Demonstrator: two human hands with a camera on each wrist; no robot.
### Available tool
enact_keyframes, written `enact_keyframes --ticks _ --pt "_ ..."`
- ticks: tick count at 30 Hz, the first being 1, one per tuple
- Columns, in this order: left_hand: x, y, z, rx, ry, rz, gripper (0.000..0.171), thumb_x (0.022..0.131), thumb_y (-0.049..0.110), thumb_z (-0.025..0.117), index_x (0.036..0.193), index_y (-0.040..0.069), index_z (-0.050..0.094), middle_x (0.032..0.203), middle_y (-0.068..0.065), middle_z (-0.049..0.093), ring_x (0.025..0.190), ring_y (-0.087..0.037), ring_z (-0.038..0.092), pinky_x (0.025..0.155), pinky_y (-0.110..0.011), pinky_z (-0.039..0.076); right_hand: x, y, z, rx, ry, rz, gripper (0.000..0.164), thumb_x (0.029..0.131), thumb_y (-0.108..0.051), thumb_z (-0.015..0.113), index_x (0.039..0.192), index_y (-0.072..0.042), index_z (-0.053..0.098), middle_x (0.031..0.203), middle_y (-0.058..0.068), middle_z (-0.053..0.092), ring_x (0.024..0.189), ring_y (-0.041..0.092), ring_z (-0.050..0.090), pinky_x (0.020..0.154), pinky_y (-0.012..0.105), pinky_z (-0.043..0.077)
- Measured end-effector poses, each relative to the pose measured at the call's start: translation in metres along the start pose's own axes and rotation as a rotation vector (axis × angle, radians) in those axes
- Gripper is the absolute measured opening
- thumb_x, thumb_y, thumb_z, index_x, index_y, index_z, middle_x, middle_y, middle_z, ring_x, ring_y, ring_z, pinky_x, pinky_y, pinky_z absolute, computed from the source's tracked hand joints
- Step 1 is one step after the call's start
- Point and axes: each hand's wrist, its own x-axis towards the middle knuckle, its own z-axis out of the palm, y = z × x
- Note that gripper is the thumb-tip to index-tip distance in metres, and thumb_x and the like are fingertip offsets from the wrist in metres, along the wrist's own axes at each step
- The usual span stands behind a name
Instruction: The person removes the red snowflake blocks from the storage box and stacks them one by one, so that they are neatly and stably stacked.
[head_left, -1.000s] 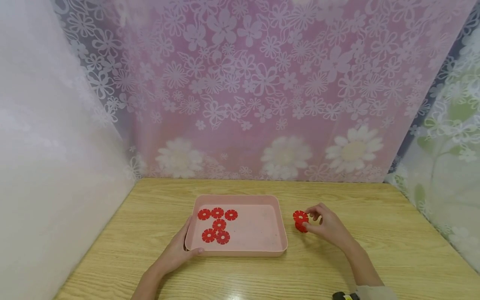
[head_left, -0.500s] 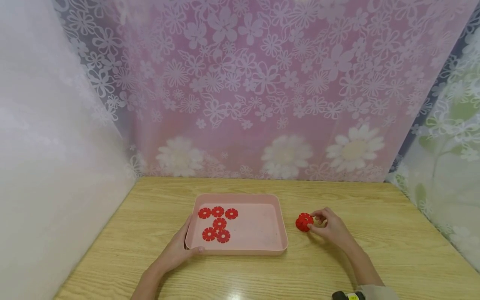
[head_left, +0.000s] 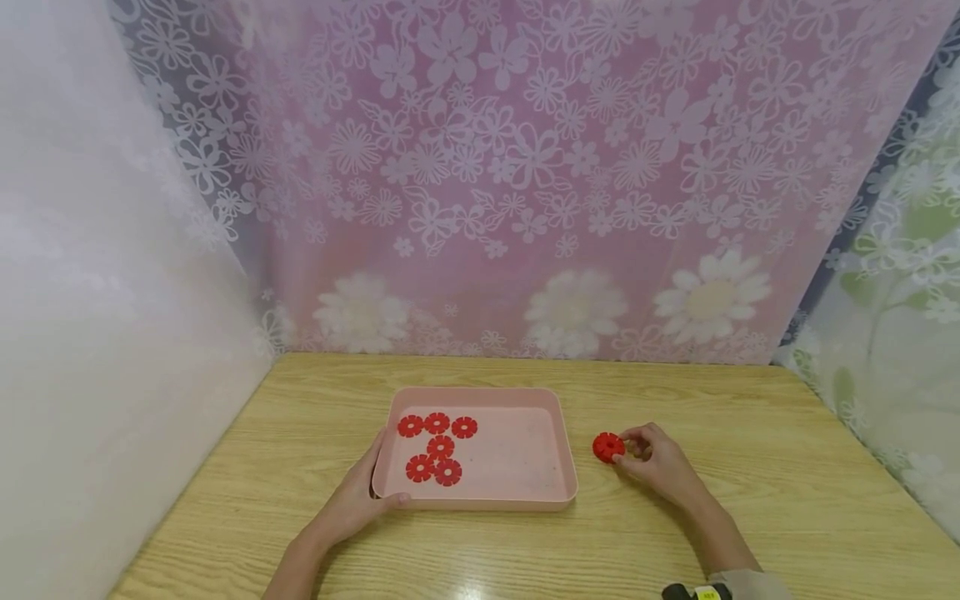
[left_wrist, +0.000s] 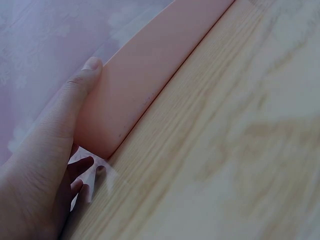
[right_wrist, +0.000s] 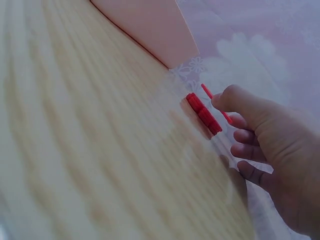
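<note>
My left hand (head_left: 351, 492) grips the left side of a shallow pink tray (head_left: 517, 454), its thumb over the front corner. The left wrist view shows the thumb against the tray's outer wall (left_wrist: 132, 80), with the other fingers past the corner. To the right of the tray, my right hand (head_left: 663, 468) pinches a thin red notched disc (right_wrist: 206, 90) between thumb and fingers. Close beneath that disc, a short stack of red discs (right_wrist: 204, 114) lies on the table. From the head view the held disc overlaps the stack.
Several red notched discs (head_left: 440, 447) lie flat in the left half of the tray. The wooden table (head_left: 480, 550) ends at a pink flowered curtain (head_left: 480, 208) behind. Pale curtains flank it on both sides. A black device (head_left: 696, 592) sits at the right wrist.
My right hand has moved slightly right and lowered the disc from above the stack until it overlaps it. The left hand and tray stay in place.
</note>
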Motion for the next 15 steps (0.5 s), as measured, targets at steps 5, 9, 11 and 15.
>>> enact_keyframes --ticks 5,9,11,15 --pt "0.0005 0.0007 -0.0008 -0.005 -0.007 0.005 0.103 0.074 0.028 0.077 0.149 0.014 0.008 0.148 -0.006 0.022 0.125 -0.021 0.034 0.097 -0.048 0.031 0.0003 0.0001 0.0005 -0.003 -0.001 0.001 0.029 0.074 -0.012 0.076 0.096 0.001 0.062 0.085 0.005 0.052 0.074 0.019 0.05 0.064 0.026 0.045" --pt "0.0007 0.002 -0.0013 -0.009 -0.007 -0.005 0.103 0.074 0.029 0.077 0.149 0.014 0.008 0.149 -0.006 0.021 0.127 -0.022 0.032 0.097 -0.048 0.03 0.0009 0.0019 0.0015 -0.014 -0.001 -0.001 0.03 0.074 -0.014 0.076 0.096 0.0 0.062 0.086 0.004 0.053 0.075 0.018 0.051 0.064 0.027 0.045" --pt "0.0005 0.0026 -0.0013 -0.006 -0.007 -0.012 0.103 0.074 0.029 0.077 0.149 0.014 0.008 0.149 -0.006 0.021 0.127 -0.022 0.031 0.098 -0.048 0.03 0.0013 0.0031 0.0019 -0.022 0.001 -0.006 0.03 0.074 -0.015 0.076 0.096 0.0 0.062 0.086 0.004 0.053 0.075 0.018 0.051 0.064 0.027 0.045" --pt "-0.0001 0.0036 -0.0012 -0.003 -0.004 -0.017 0.103 0.074 0.029 0.077 0.149 0.015 0.008 0.149 -0.006 0.02 0.128 -0.023 0.03 0.098 -0.048 0.029 0.0011 0.004 0.0026 -0.024 0.001 -0.008 0.03 0.074 -0.014 0.077 0.096 0.001 0.062 0.085 0.005 0.053 0.074 0.018 0.051 0.064 0.027 0.044"
